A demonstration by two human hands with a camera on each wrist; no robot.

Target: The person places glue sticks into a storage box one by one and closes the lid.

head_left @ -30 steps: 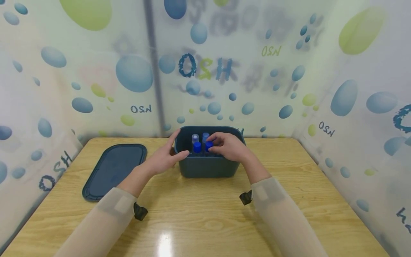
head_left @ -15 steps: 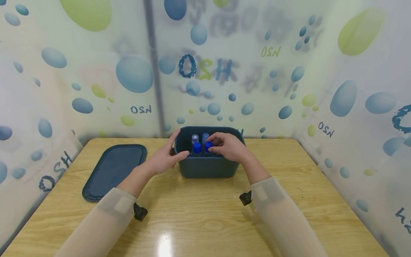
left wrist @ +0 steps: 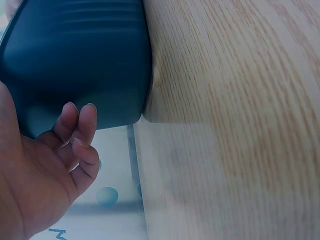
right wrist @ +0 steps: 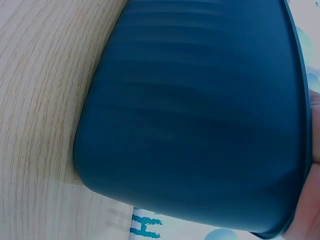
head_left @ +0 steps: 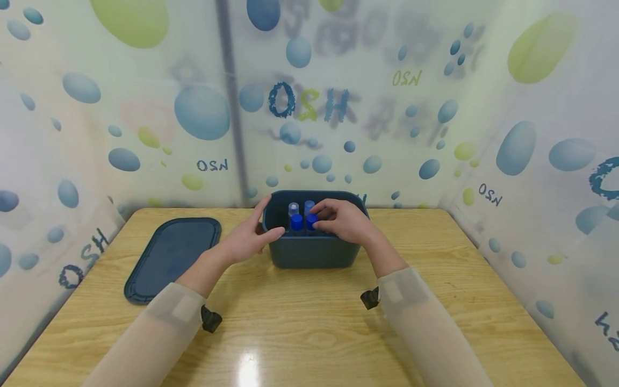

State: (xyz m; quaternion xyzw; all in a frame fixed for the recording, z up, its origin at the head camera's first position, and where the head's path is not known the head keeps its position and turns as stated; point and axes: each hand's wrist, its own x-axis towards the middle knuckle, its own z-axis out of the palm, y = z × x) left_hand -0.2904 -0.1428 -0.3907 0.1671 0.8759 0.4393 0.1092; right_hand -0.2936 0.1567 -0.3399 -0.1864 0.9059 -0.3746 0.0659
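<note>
A dark blue-green plastic box (head_left: pixel 314 252) stands on the table near the back wall. Inside it are several upright bottles; the front two have bright blue caps. My right hand (head_left: pixel 345 221) reaches over the rim and pinches the right front blue-capped bottle (head_left: pixel 311 219) by its cap. Just left of it is the other blue-capped bottle (head_left: pixel 296 221). My left hand (head_left: pixel 246 236) rests at the box's left end, thumb and index finger stretched along the rim. In the left wrist view its other fingers bend loosely beside the box wall. The lower parts of the bottles are hidden.
A flat dark lid (head_left: pixel 174 258) with rounded corners lies on the wooden table (head_left: pixel 300 333) to the left. Behind the front bottles stand two paler-topped ones, a left one (head_left: pixel 293 208) and a right one (head_left: pixel 309 206). A patterned curtain (head_left: pixel 309 156) closes off the back.
The right front blue-capped bottle has shifted slightly left, toward the other blue cap, with my right fingers on it. My left hand and the box have stayed nearly still.
</note>
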